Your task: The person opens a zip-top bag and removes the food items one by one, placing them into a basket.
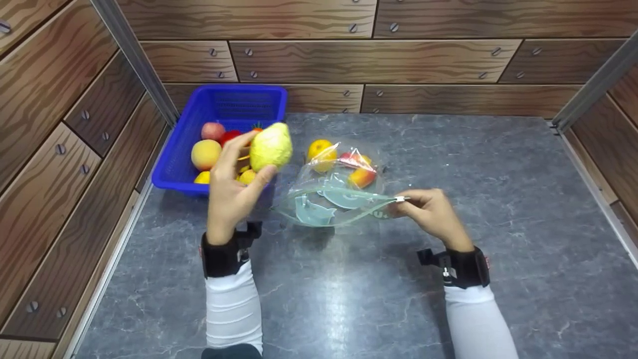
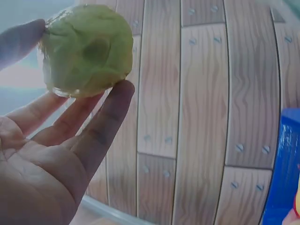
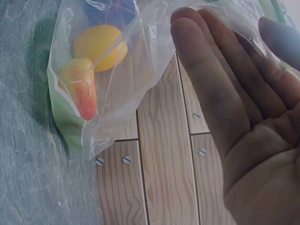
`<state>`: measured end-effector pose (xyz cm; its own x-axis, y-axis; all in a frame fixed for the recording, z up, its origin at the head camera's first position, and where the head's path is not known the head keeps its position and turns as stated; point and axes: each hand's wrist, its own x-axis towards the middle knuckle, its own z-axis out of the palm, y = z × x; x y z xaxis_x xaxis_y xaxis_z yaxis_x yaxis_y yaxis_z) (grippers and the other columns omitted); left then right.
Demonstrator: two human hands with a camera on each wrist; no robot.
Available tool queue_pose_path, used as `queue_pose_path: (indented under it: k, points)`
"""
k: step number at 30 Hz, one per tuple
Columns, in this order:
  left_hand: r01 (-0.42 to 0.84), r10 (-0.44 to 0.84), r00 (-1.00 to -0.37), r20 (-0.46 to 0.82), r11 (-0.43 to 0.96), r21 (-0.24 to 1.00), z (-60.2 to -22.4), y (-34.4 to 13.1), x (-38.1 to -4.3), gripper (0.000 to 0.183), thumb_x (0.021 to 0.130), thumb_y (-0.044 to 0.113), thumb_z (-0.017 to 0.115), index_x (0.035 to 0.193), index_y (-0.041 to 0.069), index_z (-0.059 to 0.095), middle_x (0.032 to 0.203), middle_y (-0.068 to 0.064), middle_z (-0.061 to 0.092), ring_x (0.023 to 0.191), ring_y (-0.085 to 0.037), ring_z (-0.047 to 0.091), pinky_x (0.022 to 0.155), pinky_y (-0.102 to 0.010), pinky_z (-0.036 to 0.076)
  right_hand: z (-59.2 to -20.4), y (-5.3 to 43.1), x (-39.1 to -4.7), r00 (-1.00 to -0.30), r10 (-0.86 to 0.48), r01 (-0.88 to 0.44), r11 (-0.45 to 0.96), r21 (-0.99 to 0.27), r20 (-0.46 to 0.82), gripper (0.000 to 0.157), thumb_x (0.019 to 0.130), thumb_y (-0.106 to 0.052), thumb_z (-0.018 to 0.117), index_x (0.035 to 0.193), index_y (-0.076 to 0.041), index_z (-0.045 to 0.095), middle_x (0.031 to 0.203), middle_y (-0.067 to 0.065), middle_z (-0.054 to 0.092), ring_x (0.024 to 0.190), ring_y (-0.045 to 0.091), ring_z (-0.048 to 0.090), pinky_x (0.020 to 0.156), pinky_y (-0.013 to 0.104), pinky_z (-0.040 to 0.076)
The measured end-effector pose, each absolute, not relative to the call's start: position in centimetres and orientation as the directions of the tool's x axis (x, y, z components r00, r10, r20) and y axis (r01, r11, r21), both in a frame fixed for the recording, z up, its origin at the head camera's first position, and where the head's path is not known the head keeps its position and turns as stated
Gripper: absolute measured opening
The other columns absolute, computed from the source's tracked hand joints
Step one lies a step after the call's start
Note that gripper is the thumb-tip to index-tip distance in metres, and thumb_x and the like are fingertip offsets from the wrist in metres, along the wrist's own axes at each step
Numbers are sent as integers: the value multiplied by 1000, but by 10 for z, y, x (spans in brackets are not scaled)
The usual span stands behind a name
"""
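Note:
In the head view my left hand (image 1: pixel 232 187) holds a lumpy yellow-green fruit (image 1: pixel 271 147) between thumb and fingers, raised over the right side of the blue basket. The left wrist view shows the same fruit (image 2: pixel 89 51) at the fingertips, a dark dimple facing the camera. My right hand (image 1: pixel 431 212) pinches the right corner of a clear zip bag (image 1: pixel 336 219) beside its white slider (image 1: pixel 400 199). The bag's mouth gapes towards me. Inside lie a round yellow-orange fruit (image 1: pixel 322 154) and red-and-yellow fruit (image 1: pixel 362 175), also visible through the plastic in the right wrist view.
At the back left stands the blue basket (image 1: pixel 174 177), holding a peach-coloured fruit (image 1: pixel 206 154), a pink one (image 1: pixel 213 131) and several others. A wood-patterned wall (image 1: pixel 374 62) closes off the back of the grey marbled table (image 1: pixel 498 199), with another along the left.

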<state>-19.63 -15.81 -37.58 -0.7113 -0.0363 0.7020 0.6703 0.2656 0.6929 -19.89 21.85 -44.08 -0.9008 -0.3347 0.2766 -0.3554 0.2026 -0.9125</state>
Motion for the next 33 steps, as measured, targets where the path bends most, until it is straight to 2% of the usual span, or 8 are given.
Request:
queue_pose_path:
  k: [8, 13, 19, 25, 28, 33]
  points:
    - [601, -193, -728, 658, 281, 748, -385, -172, -205, 54, 86, 0, 80, 135, -7, 59, 125, -19, 64, 103, -21, 63, 89, -27, 57, -442, 218, -199, -903, -328, -353, 205, -913, 276, 10, 93, 10, 67, 98, 13, 75, 90, 26, 75, 77, 10, 75, 73, 30, 63]
    - [517, -297, -753, 588, 287, 806, -389, -180, -209, 53, 88, 5, 80, 136, -6, 60, 126, -20, 61, 101, -24, 63, 87, -24, 56, -443, 218, -199, -902, -331, -354, 203, -913, 276, 10, 93, 10, 67, 98, 14, 75, 90, 26, 75, 77, 10, 75, 74, 30, 63]
    - [428, -402, -776, 486, 229, 874, -395, -194, -216, 52, 90, 7, 77, 138, -3, 59, 140, -14, 61, 105, -28, 66, 87, -27, 58, -441, 217, -199, -903, -327, -354, 201, -913, 279, 10, 92, 11, 67, 98, 15, 74, 89, 26, 75, 77, 10, 75, 73, 31, 63]
    - [290, -489, -784, 382, 257, 922, -402, -206, -221, 53, 92, 11, 76, 140, -4, 57, 134, -20, 62, 104, -29, 66, 85, -22, 55, -441, 217, -198, -903, -325, -358, 204, -911, 282, 9, 92, 11, 67, 98, 15, 74, 89, 25, 75, 77, 10, 75, 73, 30, 63]
    - [215, -530, -779, 335, 276, 937, -407, -212, -224, 53, 93, 12, 75, 141, -4, 56, 136, -22, 61, 109, -33, 67, 88, -25, 56, -441, 216, -198, -902, -324, -359, 198, -912, 284, 9, 92, 11, 68, 98, 14, 74, 89, 26, 75, 77, 11, 76, 73, 30, 63]
    - [101, -577, -754, 314, 371, 923, -420, -221, -232, 54, 93, 15, 76, 139, -4, 57, 137, -24, 59, 112, -36, 64, 96, -40, 56, -441, 216, -199, -898, -337, -360, 188, -914, 284, 9, 93, 10, 68, 98, 14, 74, 89, 27, 74, 77, 11, 76, 73, 30, 63]
